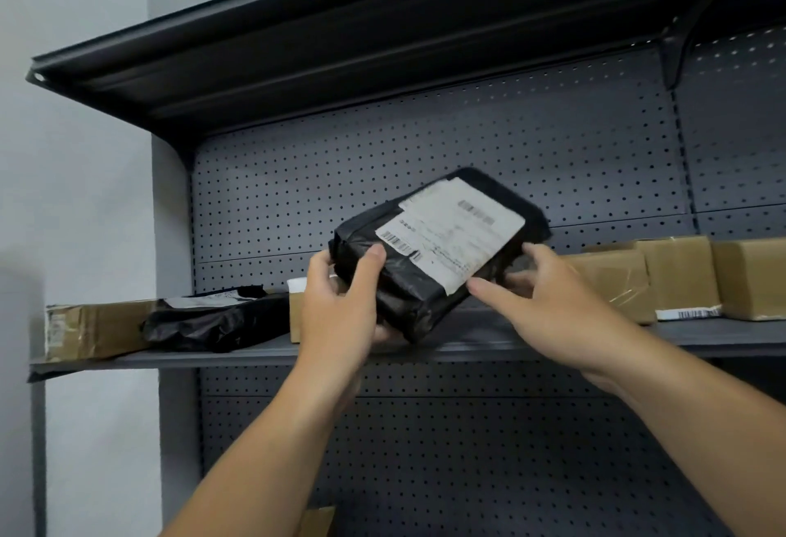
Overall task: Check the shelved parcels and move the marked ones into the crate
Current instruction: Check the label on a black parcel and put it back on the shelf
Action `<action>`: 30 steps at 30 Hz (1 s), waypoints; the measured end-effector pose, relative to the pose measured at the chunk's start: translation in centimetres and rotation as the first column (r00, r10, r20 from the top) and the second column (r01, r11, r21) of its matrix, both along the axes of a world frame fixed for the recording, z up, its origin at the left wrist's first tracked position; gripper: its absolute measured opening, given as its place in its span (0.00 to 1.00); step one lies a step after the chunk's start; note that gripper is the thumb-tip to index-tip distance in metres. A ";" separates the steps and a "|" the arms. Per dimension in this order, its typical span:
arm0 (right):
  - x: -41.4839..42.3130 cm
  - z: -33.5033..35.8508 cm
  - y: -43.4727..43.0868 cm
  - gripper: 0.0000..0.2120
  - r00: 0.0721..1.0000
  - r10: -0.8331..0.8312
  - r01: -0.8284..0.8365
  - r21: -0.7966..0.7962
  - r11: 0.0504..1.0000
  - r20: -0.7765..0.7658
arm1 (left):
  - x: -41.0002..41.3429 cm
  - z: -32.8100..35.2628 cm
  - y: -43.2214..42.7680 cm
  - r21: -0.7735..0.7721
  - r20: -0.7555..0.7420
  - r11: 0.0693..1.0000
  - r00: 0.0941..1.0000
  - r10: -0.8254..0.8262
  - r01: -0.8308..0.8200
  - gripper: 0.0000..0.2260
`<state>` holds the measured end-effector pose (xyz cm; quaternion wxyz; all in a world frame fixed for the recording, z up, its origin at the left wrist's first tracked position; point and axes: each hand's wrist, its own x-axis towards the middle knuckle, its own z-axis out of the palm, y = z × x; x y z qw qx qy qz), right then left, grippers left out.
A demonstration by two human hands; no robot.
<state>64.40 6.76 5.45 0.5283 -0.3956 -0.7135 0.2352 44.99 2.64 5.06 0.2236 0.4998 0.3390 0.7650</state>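
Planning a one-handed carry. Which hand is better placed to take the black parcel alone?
Probably the left hand: its thumb lies over the black parcel and fingers curl beneath, while the right hand only touches the right edge.

Perforated grey back panel (468, 145) fills centre frame; dark top shelf (297, 55) overhangs upper half; pale wall (76, 153) at left.

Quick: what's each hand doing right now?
Left hand: grips the black parcel at its left end.
Right hand: open, straight fingers touching the parcel's right side.
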 end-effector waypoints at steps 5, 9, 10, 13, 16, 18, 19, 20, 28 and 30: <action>-1.1 0.1 -1.3 0.16 0.822 0.411 -0.425 0.054 0.903 -0.394 | 1.6 -0.6 -0.7 0.109 0.158 0.985 0.976 -0.151 0.135 0.10; -0.9 0.3 -2.4 0.12 0.743 0.520 -0.476 0.214 0.853 -0.422 | 2.0 -1.5 -0.7 0.164 0.154 0.973 0.970 -0.186 0.161 0.11; -0.7 0.3 -2.5 0.12 0.740 0.523 -0.468 0.235 0.852 -0.424 | 2.0 -1.7 -0.6 0.168 0.142 0.973 0.972 -0.185 0.161 0.13; -0.1 0.1 -2.5 0.19 0.772 0.513 -0.446 0.255 0.858 -0.375 | 2.0 -2.3 -0.3 0.160 0.087 0.974 0.980 -0.177 0.161 0.26; 0.4 -0.3 -2.6 0.19 0.826 0.473 -0.380 0.316 0.869 -0.308 | 1.6 -2.8 -0.3 0.166 -0.063 0.983 0.995 -0.073 0.083 0.23; 0.8 -0.6 -2.6 0.19 0.847 0.459 -0.361 0.345 0.867 -0.267 | 1.3 -3.0 -0.5 0.228 -0.186 0.974 0.982 0.024 0.020 0.19; 0.9 -0.8 -2.6 0.20 0.856 0.451 -0.348 0.364 0.864 -0.253 | 1.2 -3.1 -0.6 0.268 -0.232 0.963 0.971 0.054 0.010 0.18; 1.1 -0.9 -2.5 0.20 0.863 0.442 -0.333 0.384 0.861 -0.243 | 1.1 -3.1 -0.7 0.300 -0.260 0.954 0.963 0.072 0.009 0.18; 1.3 -1.3 -3.0 0.23 0.891 0.423 -0.277 0.543 0.793 -0.163 | 0.5 -3.5 -0.6 0.434 -0.312 0.901 0.939 0.146 0.004 0.22; 1.2 -1.3 -2.9 0.23 0.895 0.421 -0.275 0.557 0.784 -0.151 | 0.3 -3.5 -0.5 0.445 -0.310 0.895 0.940 0.142 0.012 0.22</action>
